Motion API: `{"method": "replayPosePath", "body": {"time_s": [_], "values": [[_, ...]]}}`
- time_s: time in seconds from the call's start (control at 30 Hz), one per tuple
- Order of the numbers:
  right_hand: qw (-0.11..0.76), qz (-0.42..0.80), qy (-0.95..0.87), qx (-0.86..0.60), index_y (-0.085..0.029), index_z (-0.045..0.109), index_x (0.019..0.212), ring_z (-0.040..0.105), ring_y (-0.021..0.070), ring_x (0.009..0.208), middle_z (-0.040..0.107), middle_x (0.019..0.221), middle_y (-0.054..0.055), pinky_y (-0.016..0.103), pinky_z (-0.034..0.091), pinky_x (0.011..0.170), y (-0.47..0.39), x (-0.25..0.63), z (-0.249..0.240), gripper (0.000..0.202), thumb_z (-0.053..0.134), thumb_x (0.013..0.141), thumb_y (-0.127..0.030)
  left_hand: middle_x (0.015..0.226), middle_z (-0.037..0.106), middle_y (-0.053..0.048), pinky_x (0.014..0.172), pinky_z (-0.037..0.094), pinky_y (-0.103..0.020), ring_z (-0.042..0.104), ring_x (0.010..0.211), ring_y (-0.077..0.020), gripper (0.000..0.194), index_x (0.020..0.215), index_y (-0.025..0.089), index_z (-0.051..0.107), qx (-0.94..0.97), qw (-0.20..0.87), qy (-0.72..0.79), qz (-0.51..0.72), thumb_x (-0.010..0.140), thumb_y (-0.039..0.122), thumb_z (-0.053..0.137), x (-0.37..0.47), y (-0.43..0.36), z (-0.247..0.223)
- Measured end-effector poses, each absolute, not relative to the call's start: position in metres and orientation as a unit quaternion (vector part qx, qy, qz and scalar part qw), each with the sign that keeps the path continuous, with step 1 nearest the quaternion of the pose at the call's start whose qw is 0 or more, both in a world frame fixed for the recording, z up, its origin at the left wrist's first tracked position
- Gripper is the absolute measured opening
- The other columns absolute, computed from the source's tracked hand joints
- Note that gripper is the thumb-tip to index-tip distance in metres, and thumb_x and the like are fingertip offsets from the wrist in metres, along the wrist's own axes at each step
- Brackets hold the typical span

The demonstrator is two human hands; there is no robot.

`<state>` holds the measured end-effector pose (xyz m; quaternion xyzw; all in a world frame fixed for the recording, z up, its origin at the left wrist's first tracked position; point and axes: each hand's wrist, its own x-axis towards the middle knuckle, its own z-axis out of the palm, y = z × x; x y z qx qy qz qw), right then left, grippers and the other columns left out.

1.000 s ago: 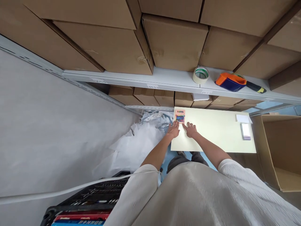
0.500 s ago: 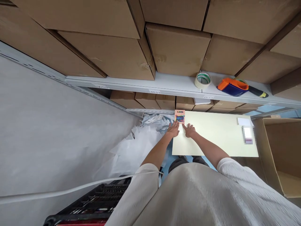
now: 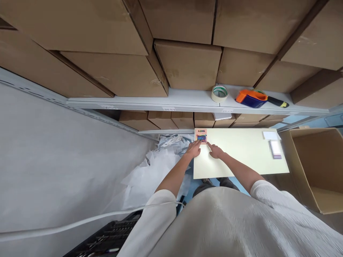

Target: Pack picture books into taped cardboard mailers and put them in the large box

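Observation:
A small pink item with a colourful printed face (image 3: 200,132) lies flat at the far left corner of a pale yellow board (image 3: 238,153). Whether it is a card or a thin box I cannot tell. My left hand (image 3: 193,148) has its fingers stretched out over the item's lower left part. On the other side, my right hand (image 3: 215,151) points its index finger at the item's lower right corner, the other fingers partly curled. Neither hand grips anything.
Cardboard boxes (image 3: 187,64) fill the shelf above. On its ledge sit a tape roll (image 3: 219,94) and an orange-and-blue tape dispenser (image 3: 250,98). White papers (image 3: 270,135) lie on the board's right. Crumpled white sheets (image 3: 158,164) are heaped at left; an open carton (image 3: 318,164) stands right.
The camera view has tilted and shifted slightly. My left fingertips have slid a little further onto the pink item's lower part, while my right index finger stays at its lower right corner.

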<state>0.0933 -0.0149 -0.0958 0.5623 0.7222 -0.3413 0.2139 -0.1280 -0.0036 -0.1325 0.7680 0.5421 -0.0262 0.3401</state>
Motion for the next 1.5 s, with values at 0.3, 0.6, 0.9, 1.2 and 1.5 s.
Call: {"method": "replayPosePath", "body": {"time_s": [0.3,0.6,0.9,1.2,1.5], "values": [[0.000,-0.288,0.699,0.655,-0.016,0.054,0.159,0.055,0.0305,0.144,0.054,0.160,0.018,0.045,0.043,0.122,-0.046,0.240,-0.043,0.057,0.046,0.103,-0.026,0.173,0.043,-0.015,0.132,0.034,-0.047,0.038,0.162,-0.0276,0.060,0.163,0.016,0.047,0.802,0.317,0.506,0.019,0.103,0.022,0.047,-0.073,-0.015,-0.092],[-0.218,-0.060,0.720,0.656,-0.020,0.066,0.139,0.055,0.0351,0.134,0.063,0.139,0.018,0.050,0.045,0.116,0.006,0.342,0.077,0.044,0.042,0.103,-0.028,0.172,0.046,-0.011,0.133,0.035,-0.047,0.041,0.161,-0.0261,0.057,0.162,0.021,0.050,0.827,0.309,0.465,0.067,0.105,0.027,0.046,0.016,-0.004,-0.041],[-0.197,-0.006,0.682,0.705,-0.017,0.065,0.134,0.050,0.0420,0.132,0.060,0.148,0.022,0.060,0.041,0.110,0.129,0.431,0.150,0.043,0.054,0.096,-0.035,0.172,0.046,-0.012,0.132,0.036,-0.045,0.041,0.161,-0.0254,0.054,0.159,0.019,0.052,0.811,0.302,0.493,0.094,0.107,0.028,0.046,0.096,-0.026,-0.013],[-0.196,-0.032,0.733,0.650,-0.018,0.069,0.117,0.056,0.0391,0.113,0.073,0.105,0.018,0.055,0.040,0.103,0.161,0.459,0.142,0.030,0.058,0.095,-0.035,0.170,0.049,-0.012,0.130,0.040,-0.046,0.045,0.159,-0.0262,0.050,0.154,0.021,0.058,0.782,0.296,0.542,0.082,0.106,0.027,0.048,0.125,-0.056,-0.013],[-0.298,-0.067,0.703,0.642,-0.021,0.065,0.126,0.058,0.0342,0.115,0.072,0.115,0.014,0.043,0.050,0.096,0.070,0.486,0.114,0.035,0.058,0.095,-0.036,0.168,0.051,-0.014,0.132,0.037,-0.044,0.047,0.157,-0.0261,0.049,0.152,0.016,0.060,0.798,0.315,0.512,0.046,0.106,0.026,0.046,0.157,-0.049,-0.020]]}}
